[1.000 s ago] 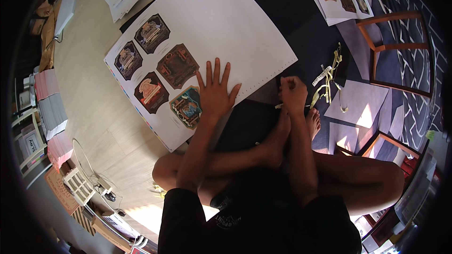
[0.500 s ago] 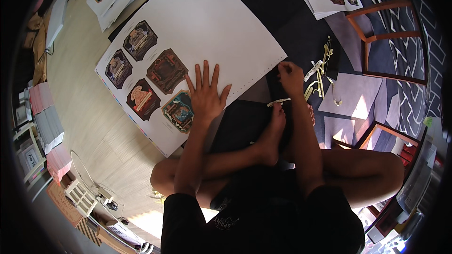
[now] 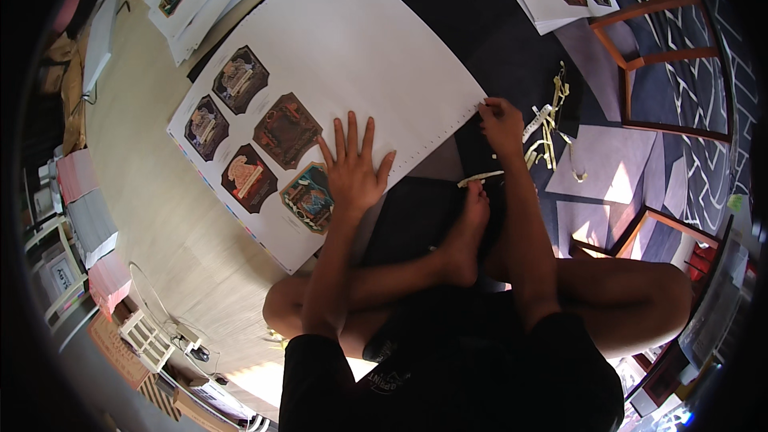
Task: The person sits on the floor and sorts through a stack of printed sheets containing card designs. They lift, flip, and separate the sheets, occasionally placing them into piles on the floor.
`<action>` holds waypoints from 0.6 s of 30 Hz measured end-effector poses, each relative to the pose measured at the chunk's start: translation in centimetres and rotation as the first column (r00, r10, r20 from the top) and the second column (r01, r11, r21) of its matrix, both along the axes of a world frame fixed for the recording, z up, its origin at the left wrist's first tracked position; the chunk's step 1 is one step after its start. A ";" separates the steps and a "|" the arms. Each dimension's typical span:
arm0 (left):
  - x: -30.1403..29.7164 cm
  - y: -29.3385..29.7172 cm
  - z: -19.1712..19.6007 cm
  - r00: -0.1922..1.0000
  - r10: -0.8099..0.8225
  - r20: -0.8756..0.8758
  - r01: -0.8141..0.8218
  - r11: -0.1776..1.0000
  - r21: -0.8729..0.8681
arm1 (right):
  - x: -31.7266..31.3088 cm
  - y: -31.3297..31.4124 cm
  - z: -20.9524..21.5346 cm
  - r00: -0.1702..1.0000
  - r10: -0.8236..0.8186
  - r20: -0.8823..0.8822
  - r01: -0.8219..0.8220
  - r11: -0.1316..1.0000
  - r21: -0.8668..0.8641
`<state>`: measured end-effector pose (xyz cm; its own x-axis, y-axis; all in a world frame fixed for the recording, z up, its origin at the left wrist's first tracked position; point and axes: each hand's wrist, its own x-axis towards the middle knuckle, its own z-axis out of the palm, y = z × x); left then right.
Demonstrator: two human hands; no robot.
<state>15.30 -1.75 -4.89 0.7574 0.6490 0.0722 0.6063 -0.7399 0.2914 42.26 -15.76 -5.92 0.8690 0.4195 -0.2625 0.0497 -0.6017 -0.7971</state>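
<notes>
Head view, looking down past my crossed legs: my left hand (image 3: 352, 166) lies flat with the fingers spread wide, gripping nothing, pressing the near part of the big white sheet (image 3: 352, 56) to the floor (image 3: 152, 216), just beside the printed labels (image 3: 264, 144). My right hand (image 3: 502, 122) is curled shut at the sheet's near right corner, right on the perforated edge (image 3: 436, 134); I cannot tell whether it pinches the edge or a small tool. That edge runs from this hand down-left toward my left hand, so the right is nearer its end. Yellow trimmed strips (image 3: 552, 116) lie just right of it.
</notes>
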 end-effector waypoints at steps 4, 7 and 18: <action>-0.1 -0.1 0.0 1.000 -0.008 0.012 0.008 1.000 0.013 | -0.2 0.7 0.7 0.987 0.050 0.150 -0.036 0.995 -0.095; -0.1 0.0 0.1 0.999 -0.002 0.035 0.002 1.000 -0.006 | -0.6 0.9 1.0 0.953 0.102 0.287 -0.060 0.987 -0.149; 0.0 -0.2 0.0 0.999 0.004 0.049 -0.003 1.000 -0.016 | -3.4 2.3 -0.2 0.764 0.019 -0.644 0.332 0.845 0.419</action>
